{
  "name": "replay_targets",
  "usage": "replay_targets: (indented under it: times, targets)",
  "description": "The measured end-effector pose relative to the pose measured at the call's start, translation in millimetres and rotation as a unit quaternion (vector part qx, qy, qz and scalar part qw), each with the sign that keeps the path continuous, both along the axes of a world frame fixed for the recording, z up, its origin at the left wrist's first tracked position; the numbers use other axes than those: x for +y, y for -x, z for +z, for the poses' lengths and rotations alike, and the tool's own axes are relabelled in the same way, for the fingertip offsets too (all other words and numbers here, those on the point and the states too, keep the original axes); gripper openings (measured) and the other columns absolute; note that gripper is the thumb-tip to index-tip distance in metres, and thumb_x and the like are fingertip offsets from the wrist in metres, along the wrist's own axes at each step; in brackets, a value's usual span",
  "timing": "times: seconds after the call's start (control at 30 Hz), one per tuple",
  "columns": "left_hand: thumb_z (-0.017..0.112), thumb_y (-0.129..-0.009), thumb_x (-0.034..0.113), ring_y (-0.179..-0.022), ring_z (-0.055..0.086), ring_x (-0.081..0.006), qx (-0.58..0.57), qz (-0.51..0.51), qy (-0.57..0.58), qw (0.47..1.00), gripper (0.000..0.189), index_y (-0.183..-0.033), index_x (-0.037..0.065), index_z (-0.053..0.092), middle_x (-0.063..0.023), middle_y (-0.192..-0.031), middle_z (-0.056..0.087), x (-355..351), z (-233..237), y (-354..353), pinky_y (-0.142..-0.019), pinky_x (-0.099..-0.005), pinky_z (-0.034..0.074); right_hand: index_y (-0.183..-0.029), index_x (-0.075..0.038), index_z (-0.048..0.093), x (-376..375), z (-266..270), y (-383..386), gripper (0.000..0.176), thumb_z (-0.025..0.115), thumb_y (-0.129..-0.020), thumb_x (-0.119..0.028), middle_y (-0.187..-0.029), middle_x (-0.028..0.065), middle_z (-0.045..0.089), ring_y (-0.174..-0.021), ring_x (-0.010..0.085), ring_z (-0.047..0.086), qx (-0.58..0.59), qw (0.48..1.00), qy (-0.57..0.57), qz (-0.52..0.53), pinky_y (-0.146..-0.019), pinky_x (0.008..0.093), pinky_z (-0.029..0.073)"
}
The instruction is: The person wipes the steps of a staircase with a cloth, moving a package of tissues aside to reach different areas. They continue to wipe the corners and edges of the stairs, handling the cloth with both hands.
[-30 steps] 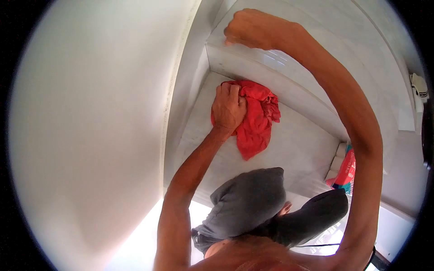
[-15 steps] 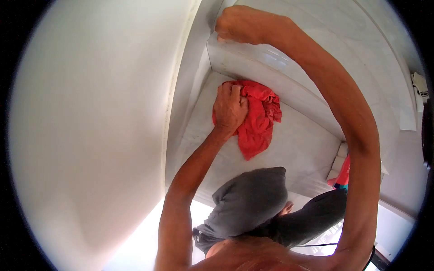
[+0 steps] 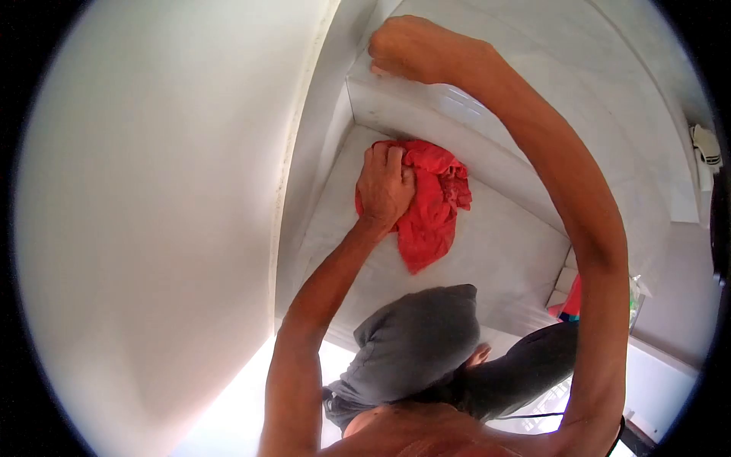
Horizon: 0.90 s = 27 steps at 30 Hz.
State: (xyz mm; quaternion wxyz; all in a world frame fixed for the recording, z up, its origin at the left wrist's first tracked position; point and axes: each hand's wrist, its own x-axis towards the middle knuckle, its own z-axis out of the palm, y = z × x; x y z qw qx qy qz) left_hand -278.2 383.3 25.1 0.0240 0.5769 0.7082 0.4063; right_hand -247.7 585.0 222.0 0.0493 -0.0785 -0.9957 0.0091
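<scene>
My left hand [image 3: 384, 185] presses down on a crumpled red cloth [image 3: 432, 217], its fingers bent into the fabric. The cloth lies on a pale marble-like step [image 3: 495, 236], close to the riser behind it. Up at the top, my right hand [image 3: 407, 49] is closed in a fist against the higher step [image 3: 548, 84], by the corner with the side wall. Its fingertips are turned away, so whatever it may hold is hidden.
A tall white wall [image 3: 167, 198] rises close on the left. My bent knee in grey trousers [image 3: 419, 335] is near the lower step's front edge. Red and teal items [image 3: 567, 301] lie past my right arm; a white striped object [image 3: 706, 145] sits at the far right.
My right fist has shifted slightly down and right along the upper step. My left hand stays on the red cloth, and the view has moved a little.
</scene>
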Motion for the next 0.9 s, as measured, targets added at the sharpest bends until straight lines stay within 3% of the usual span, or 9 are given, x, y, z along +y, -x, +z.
replay_targets:
  times: [0.07,0.17,0.27,0.37,0.47,0.67,0.77,0.9]
  targets:
    - [0.067,-0.079,0.004,-0.106,0.056,-0.0428,0.009,-0.006,-0.002,1.0,0.032,-0.11,0.005,0.058,-0.0184,-0.114,0.058,-1,-1,1,-0.085,-0.0559,0.052,-0.087,0.003,0.066,-2,-10,2,0.021,0.069,-0.092,-0.018,-0.081,0.0242,0.066,-0.081,0.0439,0.064,0.07,0.997,-0.015,0.014,-0.075,0.0504,0.051]
    - [0.067,-0.079,0.005,-0.106,0.056,-0.0427,0.003,0.0,0.011,1.0,0.032,-0.11,0.005,0.058,-0.0183,-0.114,0.058,0,-3,0,-0.085,-0.0553,0.052,-0.094,-0.002,0.069,-10,-7,-23,0.015,0.067,-0.093,-0.016,-0.088,0.0201,0.067,-0.086,0.0416,0.064,0.064,0.988,0.068,-0.126,-0.079,0.0485,0.051]
    - [0.067,-0.079,0.005,-0.107,0.057,-0.0424,-0.001,0.003,0.011,1.0,0.032,-0.11,0.005,0.058,-0.0182,-0.115,0.058,2,1,2,-0.086,-0.0548,0.052,-0.097,-0.005,0.071,-10,-24,-50,0.009,0.064,-0.094,-0.011,-0.092,0.0152,0.067,-0.087,0.0384,0.064,0.168,0.98,0.078,-0.072,-0.079,0.0459,0.051]
    - [0.067,-0.08,0.005,-0.108,0.057,-0.042,-0.002,-0.005,0.016,1.0,0.032,-0.11,0.005,0.058,-0.018,-0.115,0.059,0,1,2,-0.086,-0.0544,0.052,-0.097,-0.008,0.072,-23,-32,-50,0.014,0.061,-0.088,-0.005,-0.098,0.0131,0.068,-0.095,0.0372,0.066,0.198,0.969,0.103,-0.107,-0.081,0.0498,0.054]
    - [0.067,-0.08,0.006,-0.108,0.057,-0.042,0.006,-0.001,0.007,1.0,0.032,-0.11,0.005,0.057,-0.0178,-0.115,0.059,1,1,3,-0.086,-0.0549,0.052,-0.101,-0.006,0.072,-19,-38,-35,0.014,0.06,-0.095,-0.003,-0.093,0.0122,0.065,-0.086,0.0347,0.064,0.225,0.969,0.058,-0.08,-0.076,0.0441,0.051]
    - [0.068,-0.079,0.005,-0.109,0.056,-0.043,0.001,-0.006,0.019,1.0,0.035,-0.112,0.005,0.056,-0.0188,-0.116,0.058,0,0,4,-0.089,-0.0556,0.051,-0.101,-0.005,0.071,-12,-30,-35,0.016,0.06,-0.09,0.0,-0.095,0.0128,0.063,-0.086,0.0361,0.063,0.164,0.982,-0.008,-0.093,-0.074,0.0453,0.051]
    - [0.068,-0.079,0.005,-0.11,0.056,-0.0432,-0.005,-0.001,0.009,1.0,0.036,-0.112,0.005,0.056,-0.0193,-0.115,0.058,-2,5,2,-0.09,-0.0555,0.051,-0.101,-0.007,0.073,-8,-30,-44,0.023,0.061,-0.082,-0.002,-0.098,0.0139,0.064,-0.094,0.0374,0.066,0.186,0.98,0.04,-0.055,-0.08,0.0492,0.056]
    - [0.069,-0.079,0.005,-0.11,0.056,-0.0435,-0.01,-0.005,0.007,1.0,0.035,-0.112,0.005,0.056,-0.0196,-0.114,0.057,-1,7,6,-0.089,-0.0556,0.051,-0.103,-0.007,0.072,-5,-33,-21,0.027,0.06,-0.081,-0.001,-0.101,0.014,0.064,-0.096,0.0387,0.065,0.192,0.98,0.023,-0.055,-0.081,0.0497,0.056]
